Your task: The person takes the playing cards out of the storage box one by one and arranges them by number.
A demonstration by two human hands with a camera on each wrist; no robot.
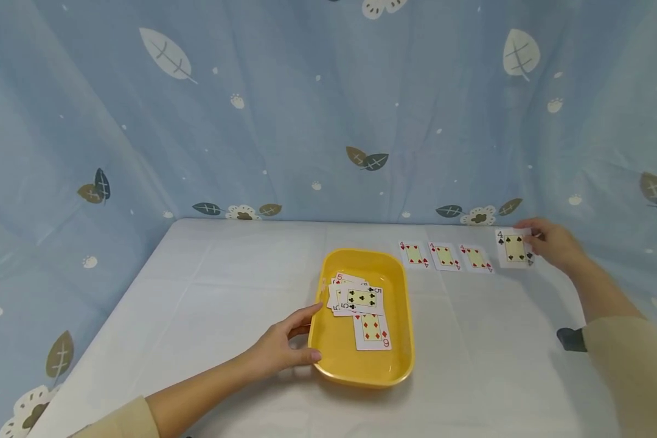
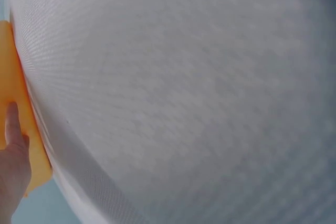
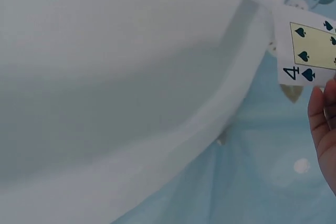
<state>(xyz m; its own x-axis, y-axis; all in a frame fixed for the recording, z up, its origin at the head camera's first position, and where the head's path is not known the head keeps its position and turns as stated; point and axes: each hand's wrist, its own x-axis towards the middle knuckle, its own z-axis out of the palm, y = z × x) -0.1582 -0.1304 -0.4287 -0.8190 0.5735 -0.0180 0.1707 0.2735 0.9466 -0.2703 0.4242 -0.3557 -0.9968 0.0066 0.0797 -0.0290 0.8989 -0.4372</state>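
My right hand pinches a four of spades by its right side, at the right end of a row of cards. The right wrist view shows the same card face on, fingers at its edge. Left of it lie a red four, a four of diamonds and a four of hearts, all face up. My left hand holds the left side of a yellow plastic tray, thumb at the rim. In the tray, a five of clubs tops overlapping cards, partly covering a diamonds card.
A white cloth covers the table. Blue leaf-print fabric hangs behind it and at both sides. A dark object shows at the right sleeve. The left wrist view is mostly white cloth.
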